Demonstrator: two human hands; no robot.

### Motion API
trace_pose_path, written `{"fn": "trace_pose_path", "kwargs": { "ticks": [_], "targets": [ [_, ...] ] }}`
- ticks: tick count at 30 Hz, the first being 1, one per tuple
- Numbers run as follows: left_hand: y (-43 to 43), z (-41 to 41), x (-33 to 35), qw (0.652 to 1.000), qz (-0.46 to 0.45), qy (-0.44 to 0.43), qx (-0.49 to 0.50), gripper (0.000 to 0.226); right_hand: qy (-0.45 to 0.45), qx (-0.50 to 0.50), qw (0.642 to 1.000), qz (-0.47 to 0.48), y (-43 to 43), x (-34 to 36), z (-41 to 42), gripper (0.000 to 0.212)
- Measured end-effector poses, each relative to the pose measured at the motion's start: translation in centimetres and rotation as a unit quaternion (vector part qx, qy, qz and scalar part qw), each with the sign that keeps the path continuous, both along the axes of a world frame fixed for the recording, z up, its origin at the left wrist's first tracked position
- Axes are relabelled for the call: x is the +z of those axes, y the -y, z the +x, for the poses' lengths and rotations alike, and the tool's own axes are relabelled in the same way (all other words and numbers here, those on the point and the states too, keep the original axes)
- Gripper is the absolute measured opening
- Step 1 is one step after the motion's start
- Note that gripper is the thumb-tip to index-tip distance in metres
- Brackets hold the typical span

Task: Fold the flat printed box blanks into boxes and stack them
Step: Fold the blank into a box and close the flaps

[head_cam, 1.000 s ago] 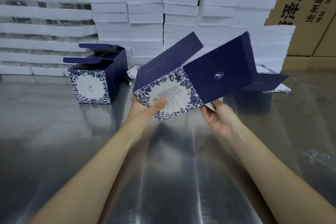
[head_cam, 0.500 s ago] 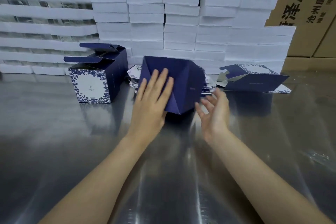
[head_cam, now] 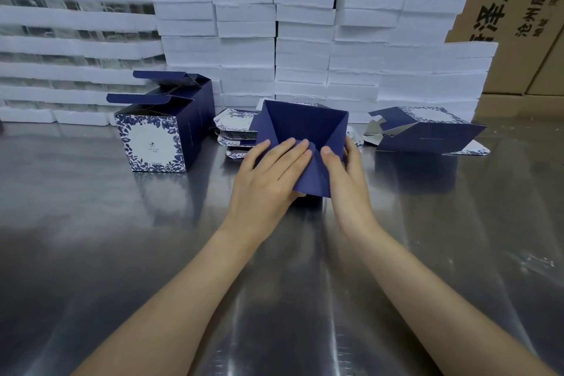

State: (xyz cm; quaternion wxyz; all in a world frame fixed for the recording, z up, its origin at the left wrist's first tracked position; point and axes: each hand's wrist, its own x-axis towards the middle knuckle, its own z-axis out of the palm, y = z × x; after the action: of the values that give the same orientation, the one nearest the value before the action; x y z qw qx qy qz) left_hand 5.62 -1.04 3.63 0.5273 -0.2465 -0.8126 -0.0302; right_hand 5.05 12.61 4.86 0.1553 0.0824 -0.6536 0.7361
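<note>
A navy box [head_cam: 302,128] stands on the steel table [head_cam: 122,253] with its base flaps facing me. My left hand [head_cam: 268,174] lies on it with straight fingers pressing a flap down. My right hand [head_cam: 345,174] grips the box's right side, its thumb on the meeting flaps. Two folded boxes [head_cam: 152,137] with blue floral fronts and open lids stand to the left, one behind the other. A pile of flat blanks [head_cam: 235,131] lies just behind the box. A partly opened blank [head_cam: 427,134] lies on its side to the right.
Stacks of white foam trays [head_cam: 305,40] form a wall along the back of the table. Brown cartons [head_cam: 518,9] with printed characters stand behind them. The shiny table surface stretches toward me around my forearms.
The blank I held up a second ago now stands on the table as a box. My left hand slid down onto the flap and my right hand closed in on its right side.
</note>
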Motion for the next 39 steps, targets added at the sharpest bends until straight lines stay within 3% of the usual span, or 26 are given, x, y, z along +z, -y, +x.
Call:
{"fn": "trace_pose_path", "kwargs": {
  "ticks": [15,18,20,22,24,26,27,30,34,37,39],
  "targets": [
    [0.0,-0.1,-0.5,1.000,-0.008,0.010,0.028,0.047,-0.003,0.004,1.000,0.001,0.1,-0.6,-0.4,0.045],
    [0.4,-0.3,-0.1,0.999,0.000,0.014,-0.038,0.061,-0.005,-0.008,1.000,0.001,-0.1,-0.5,-0.4,0.044],
    [0.4,0.0,0.3,0.992,0.074,0.042,-0.091,0.068,-0.001,-0.013,1.000,-0.006,-0.4,-0.5,-0.5,0.043],
    [0.2,0.3,0.3,0.953,0.248,0.119,-0.130,0.073,0.001,-0.010,1.000,-0.002,-0.5,-0.5,-0.6,0.045],
    [0.0,0.3,0.3,0.875,0.405,0.220,-0.149,0.080,-0.011,-0.012,1.000,0.017,-0.4,-0.8,-0.5,0.046],
    [0.0,0.0,0.1,0.819,0.465,0.290,-0.169,0.082,-0.041,-0.033,0.997,0.058,-0.2,-1.0,-0.3,0.050],
    [0.0,-0.1,0.0,0.813,0.465,0.300,-0.181,0.081,-0.059,-0.047,0.994,0.080,-0.2,-1.1,-0.2,0.053],
    [0.0,-0.1,-0.3,0.818,0.452,0.289,-0.207,0.081,-0.117,-0.069,0.984,0.119,-0.6,-1.1,-0.2,0.056],
    [0.3,-0.4,-0.8,0.838,0.443,0.241,-0.209,0.092,-0.157,-0.034,0.976,0.146,-0.5,-1.4,0.0,0.039],
    [1.2,-0.8,-1.2,0.854,0.416,0.236,-0.206,0.100,-0.179,-0.025,0.957,0.229,-0.5,-1.9,-0.5,0.051],
    [1.7,-0.9,-1.3,0.853,0.407,0.250,-0.212,0.093,-0.193,-0.035,0.939,0.283,-1.0,-2.0,-1.2,0.061]
  ]
}}
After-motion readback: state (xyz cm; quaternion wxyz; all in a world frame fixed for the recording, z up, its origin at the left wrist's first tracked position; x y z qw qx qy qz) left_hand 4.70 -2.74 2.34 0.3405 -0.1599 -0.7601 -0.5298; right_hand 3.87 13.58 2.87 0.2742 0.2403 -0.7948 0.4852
